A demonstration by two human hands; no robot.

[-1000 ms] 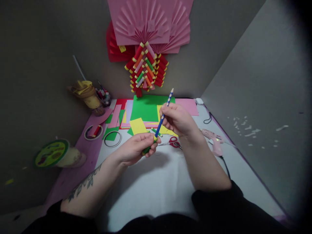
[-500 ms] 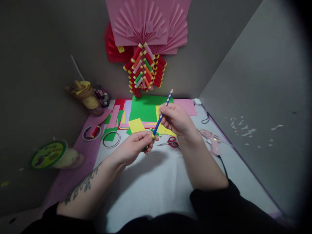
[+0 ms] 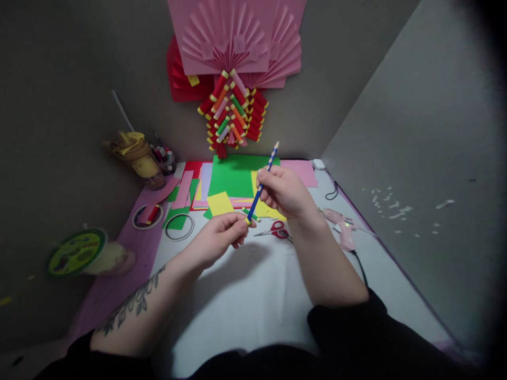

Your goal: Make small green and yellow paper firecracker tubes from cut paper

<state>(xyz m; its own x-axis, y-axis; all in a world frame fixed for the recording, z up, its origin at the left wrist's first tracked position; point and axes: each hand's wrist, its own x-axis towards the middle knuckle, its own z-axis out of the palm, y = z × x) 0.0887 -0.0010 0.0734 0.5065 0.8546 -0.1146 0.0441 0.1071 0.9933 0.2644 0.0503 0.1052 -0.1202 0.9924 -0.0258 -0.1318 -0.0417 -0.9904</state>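
Observation:
My right hand (image 3: 288, 196) grips a dark blue pencil (image 3: 255, 201) with pale dots, its sharpened tip pointing up and away. The pencil's lower end meets a small yellow-edged paper tube (image 3: 247, 221), pinched between the thumb and fingers of my left hand (image 3: 222, 235). Most of the tube is hidden by those fingers; I cannot tell how deep the pencil sits in it. Both hands are raised over the white table. Just beyond them lie red-handled scissors (image 3: 278, 227) and another green paper tube (image 3: 256, 217), partly covered by the pencil.
A stack topped with green paper (image 3: 232, 177) lies at the back, a yellow sheet (image 3: 220, 203) before it. Two tape rings, one (image 3: 193, 228) nearer, lie left. A pink glue gun (image 3: 345, 232) with a cord is right. Drink cups (image 3: 113, 258) stand left; paper firecrackers (image 3: 238, 108) hang behind.
The green part of the tube, visible below my left fingers before, is now hidden behind them. The pencil and both hands keep nearly the same pose; the whole view has shifted slightly.

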